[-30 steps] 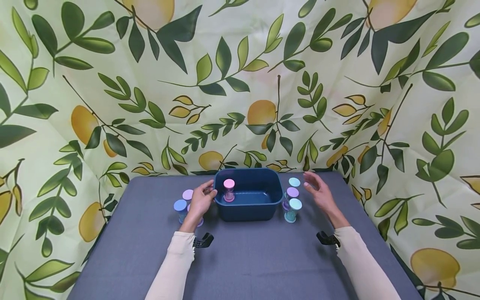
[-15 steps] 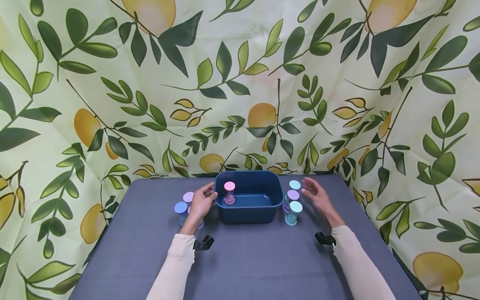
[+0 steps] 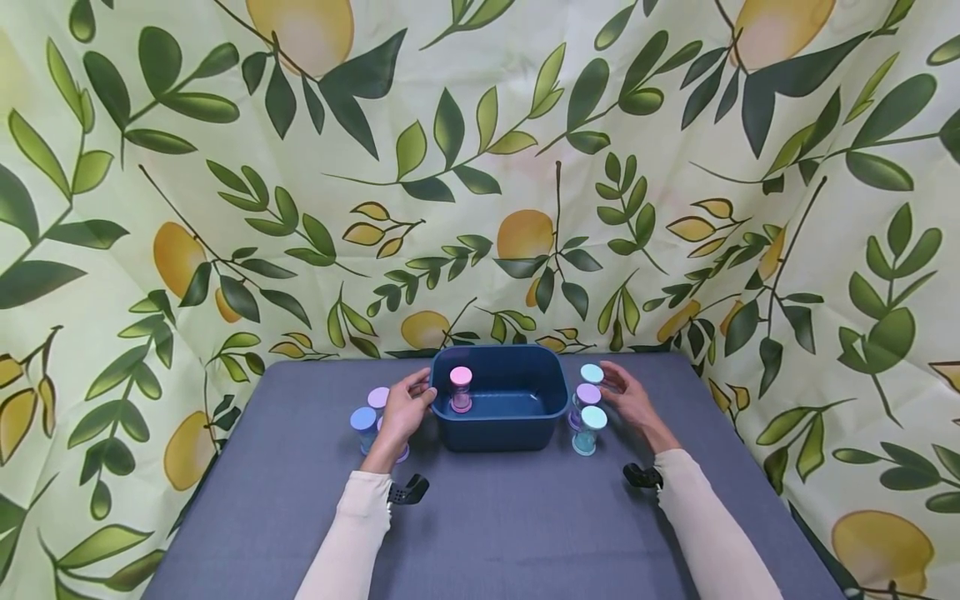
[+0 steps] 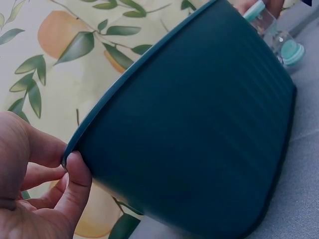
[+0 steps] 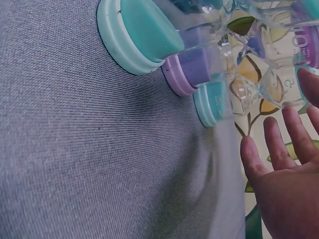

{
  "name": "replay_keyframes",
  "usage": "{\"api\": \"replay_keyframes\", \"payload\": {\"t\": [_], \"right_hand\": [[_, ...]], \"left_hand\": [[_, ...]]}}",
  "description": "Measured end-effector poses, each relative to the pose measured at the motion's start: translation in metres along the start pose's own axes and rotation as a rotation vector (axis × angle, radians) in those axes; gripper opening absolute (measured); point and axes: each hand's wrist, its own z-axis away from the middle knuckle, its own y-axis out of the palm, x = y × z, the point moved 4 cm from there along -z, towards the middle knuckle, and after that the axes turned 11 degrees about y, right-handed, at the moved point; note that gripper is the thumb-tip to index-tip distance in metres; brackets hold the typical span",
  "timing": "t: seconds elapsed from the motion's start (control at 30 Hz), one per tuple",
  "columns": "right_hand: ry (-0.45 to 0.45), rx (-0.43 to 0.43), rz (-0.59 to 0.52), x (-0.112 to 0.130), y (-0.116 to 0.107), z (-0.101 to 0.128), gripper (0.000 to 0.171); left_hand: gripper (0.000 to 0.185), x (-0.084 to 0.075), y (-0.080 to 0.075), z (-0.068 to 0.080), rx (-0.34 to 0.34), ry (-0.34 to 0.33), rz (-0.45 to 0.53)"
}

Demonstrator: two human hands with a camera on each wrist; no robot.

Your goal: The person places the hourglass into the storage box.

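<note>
Right hand [image 3: 630, 398]: shifts inward over the last second, from standing apart to just beside the clear hourglass with pale turquoise caps [image 3: 591, 373] at far right. Per right wrist view, holds nothing, with fingers straight, spread and released; contact impossible to confirm. Left hand [image 3: 405, 412]: remains at left, pinching the rim of the deep rectangular dark-blue bin [image 3: 491, 435] between thumb and fingertips. Meaning, as judged: far turquoise hourglass now within reach, no grasp visible as yet, bin likely steadied. Inside bin, at left: clear hourglass with pink caps [image 3: 461, 377], upright, unchanged in place. Outside bin, at right, toward near side: clear hourglass with purple caps [image 3: 588, 394], then matching turquoise hourglass [image 3: 593, 417].
</note>
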Motion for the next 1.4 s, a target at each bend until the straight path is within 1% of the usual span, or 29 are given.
{"api": "replay_keyframes", "payload": {"t": [0.13,0.3,0.47,0.6,0.83,0.93,1.03,1.23,1.4], "right_hand": [[-0.007,0.008,-0.015,-0.003,0.003,-0.005,0.059],[0.015,0.012,-0.025,-0.005,0.006,-0.008,0.057],[0.048,-0.006,0.017,-0.005,0.006,-0.008,0.054],[0.048,-0.015,0.048,-0.005,0.006,-0.010,0.053],[0.062,-0.033,0.051,-0.007,0.006,-0.011,0.051],[0.080,-0.043,0.029,-0.006,0.004,-0.010,0.053],[0.088,-0.058,0.011,-0.003,0.001,-0.009,0.055],[0.064,-0.077,-0.019,0.005,-0.010,-0.007,0.056],[0.048,-0.096,-0.023,0.015,-0.018,-0.003,0.059]], "left_hand": [[0.048,0.000,0.000,0.001,0.001,0.004,0.001],[0.048,0.000,0.002,0.003,0.000,0.006,0.014],[0.048,0.001,0.002,0.003,0.002,0.011,0.019],[0.048,0.002,0.002,0.003,0.001,0.017,0.019],[0.047,0.004,0.002,0.003,-0.001,0.003,-0.009],[0.047,0.004,0.003,0.003,0.000,0.009,-0.012],[0.047,0.003,0.002,0.003,-0.002,0.016,0.006],[0.048,0.001,0.001,0.001,0.001,0.029,0.008],[0.048,0.000,-0.001,0.000,0.002,0.027,0.005]]}}
